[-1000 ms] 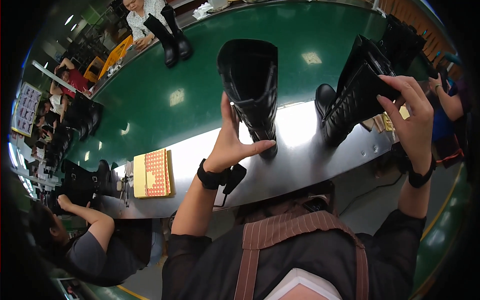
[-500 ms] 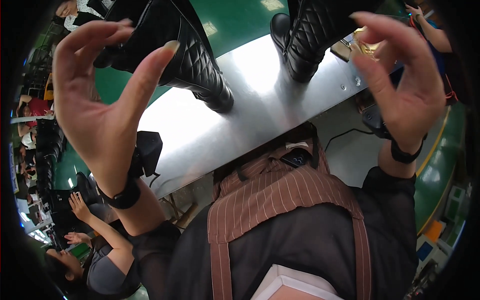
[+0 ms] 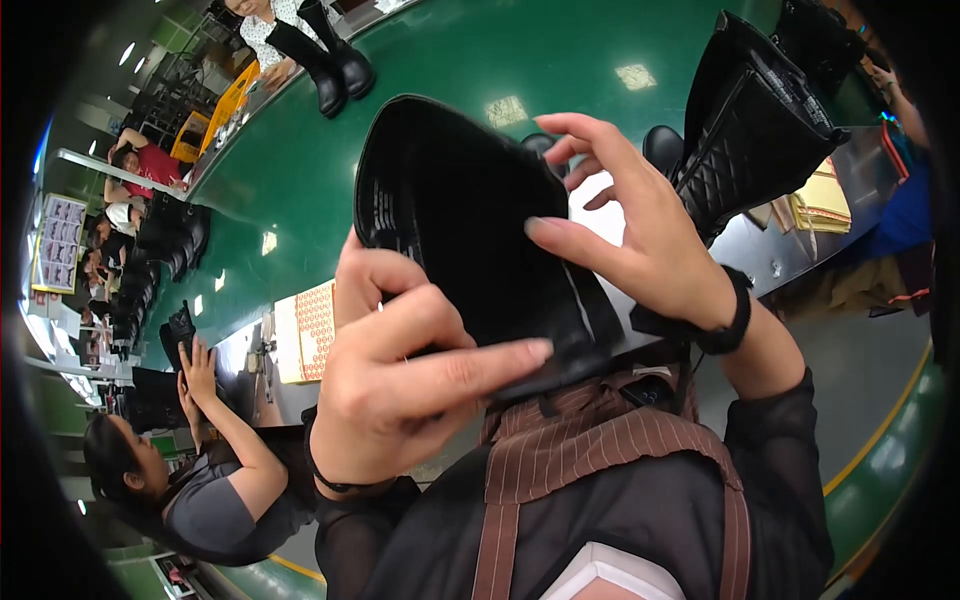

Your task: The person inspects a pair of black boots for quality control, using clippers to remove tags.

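A tall black boot [image 3: 470,230] is tilted with the wide opening of its shaft facing up at me, and a pale strip runs down its right side. My left hand [image 3: 400,375] grips the near left edge of the shaft, its index finger stretched across the near side. Close to the right edge of the opening, my right hand [image 3: 640,240] has its fingers apart and holds nothing; whether the thumb touches the leather I cannot tell. The foot of the held boot is hidden. To the right stands another black boot [image 3: 740,150] with a quilted shaft.
A green work surface [image 3: 450,60] stretches beyond the metal edge. Yellow-edged printed sheets [image 3: 305,330] lie at the left, and a yellow stack [image 3: 822,200] at the right. A co-worker [image 3: 240,490] handles a boot on my left. A pair of boots [image 3: 325,65] stands at the far side.
My hands, raised and empty before, have come down to the boot. The left has taken hold of its shaft, which is now turned opening-up toward me. The view has shifted.
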`<state>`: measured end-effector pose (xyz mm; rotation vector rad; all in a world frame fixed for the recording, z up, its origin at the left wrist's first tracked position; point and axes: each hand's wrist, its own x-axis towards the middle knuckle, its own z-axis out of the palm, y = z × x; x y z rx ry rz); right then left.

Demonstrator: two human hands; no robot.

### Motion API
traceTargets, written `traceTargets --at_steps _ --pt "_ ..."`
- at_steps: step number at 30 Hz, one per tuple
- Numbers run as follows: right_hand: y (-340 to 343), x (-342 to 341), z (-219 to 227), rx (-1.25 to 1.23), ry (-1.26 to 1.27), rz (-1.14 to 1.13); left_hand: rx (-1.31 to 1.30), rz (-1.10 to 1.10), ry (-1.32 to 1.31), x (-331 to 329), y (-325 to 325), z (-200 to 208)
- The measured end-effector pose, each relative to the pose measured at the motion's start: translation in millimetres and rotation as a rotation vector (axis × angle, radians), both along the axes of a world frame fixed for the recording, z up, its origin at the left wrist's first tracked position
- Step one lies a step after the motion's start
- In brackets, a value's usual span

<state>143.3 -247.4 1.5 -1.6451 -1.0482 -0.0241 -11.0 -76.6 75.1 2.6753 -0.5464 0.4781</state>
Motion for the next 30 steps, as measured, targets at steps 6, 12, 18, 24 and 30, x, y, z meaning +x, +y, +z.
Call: traceTargets --at_steps 6,12,18,24,30 --pt "17.5 16.2 -3.9 -0.163 0.011 -0.056 0.005 -0.113 0.123 -20.2 12.7 6.0" --pt "33.4 35.6 -11.7 -0.098 0.121 0.062 0.117 -0.024 0.157 -32.3 24.9 19.0" --pt "30.5 30.1 -13.9 -0.100 0.250 0.098 0.116 0.017 -0.002 -41.8 29.7 27.4" --pt "37.3 27.9 -35.7 0.012 0.300 0.115 0.194 -0.044 0.052 -36.5 18.8 22.3" --pt "38.5 30.1 -41.4 0.026 0.300 0.104 0.169 -0.137 -0.003 -33.5 14.4 12.1"
